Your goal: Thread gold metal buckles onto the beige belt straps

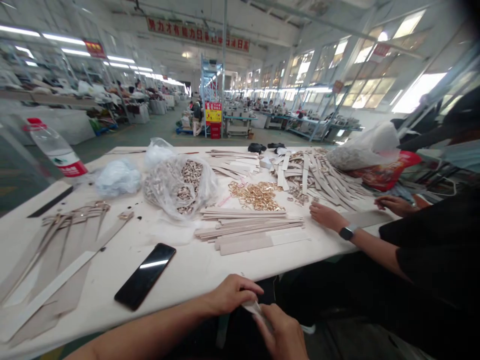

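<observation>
Just off the table's front edge, my left hand (234,295) pinches one end of a light strip (253,307). My right hand (283,332) is closed on the same strip, below and to the right of my left hand. Most of the strip is hidden by my fingers. On the table beyond lie stacked beige strips (247,230), a pile of gold metal buckles (258,196) and an open clear bag of small beige pieces (180,187). Strips with buckles on their ends (75,235) fan out at the left.
A black phone (145,276) lies near the front edge of the table (191,272). A bottle (56,147) stands back left. At the right, a person's hand with a watch (328,217) is beside a heap of strips (318,175); a red bag (392,170) lies behind.
</observation>
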`<state>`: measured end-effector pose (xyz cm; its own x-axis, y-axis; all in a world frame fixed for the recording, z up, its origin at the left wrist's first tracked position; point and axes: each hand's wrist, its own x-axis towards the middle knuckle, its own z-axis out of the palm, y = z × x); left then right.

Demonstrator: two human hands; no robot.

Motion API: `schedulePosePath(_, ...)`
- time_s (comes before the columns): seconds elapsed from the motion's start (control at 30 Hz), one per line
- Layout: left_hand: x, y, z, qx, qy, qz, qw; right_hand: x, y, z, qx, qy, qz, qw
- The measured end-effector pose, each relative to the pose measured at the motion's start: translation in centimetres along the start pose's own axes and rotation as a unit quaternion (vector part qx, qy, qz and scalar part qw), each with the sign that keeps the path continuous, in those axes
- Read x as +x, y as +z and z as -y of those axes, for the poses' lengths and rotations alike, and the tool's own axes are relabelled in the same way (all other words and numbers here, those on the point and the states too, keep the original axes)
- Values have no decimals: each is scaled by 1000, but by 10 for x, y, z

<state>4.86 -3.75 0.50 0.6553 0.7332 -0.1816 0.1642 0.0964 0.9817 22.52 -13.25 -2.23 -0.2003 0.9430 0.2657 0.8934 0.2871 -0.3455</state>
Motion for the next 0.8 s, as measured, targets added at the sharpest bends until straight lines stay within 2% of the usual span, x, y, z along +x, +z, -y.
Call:
schedulePosePath(0.07, 0, 4, 9, -152, -47, -56, 986, -1, 13, -1, 46, 35, -11, 998)
schedulePosePath(0.2, -1, 18, 20, -372, -101, -113, 916, 11, 33, 0, 124, 101, -40, 986)
schedulePosePath(0.3, 2, 19, 21, -422, -103, -157, 887, 22, 42, 4, 178, 136, -46, 973)
schedulePosePath(0.43, 7, 7, 19, -388, -104, -233, 886, 23, 51, 2, 264, 214, -6, 940)
schedulePosePath(0.5, 9, 7, 21, -372, -107, -215, 897, 23, 56, -1, 313, 236, -1, 920)
schedulePosePath(0.6, 11, 15, 25, -355, -86, -132, 921, 27, 62, -5, 363, 255, -33, 896)
schedulePosePath(0.67, 15, 11, 23, -320, -80, -64, 942, 32, 65, -10, 383, 277, -51, 880)
schedulePosePath(0.73, 27, -12, 12, -246, -83, 1, 966, 37, 66, -16, 411, 311, -69, 854)
schedulePosePath(0.77, 38, -31, 4, -196, -82, 15, 977, 40, 66, -20, 429, 331, -79, 837)
schedulePosePath(0.8, 51, -52, -5, -140, -70, 0, 988, 43, 66, -24, 447, 349, -89, 819)
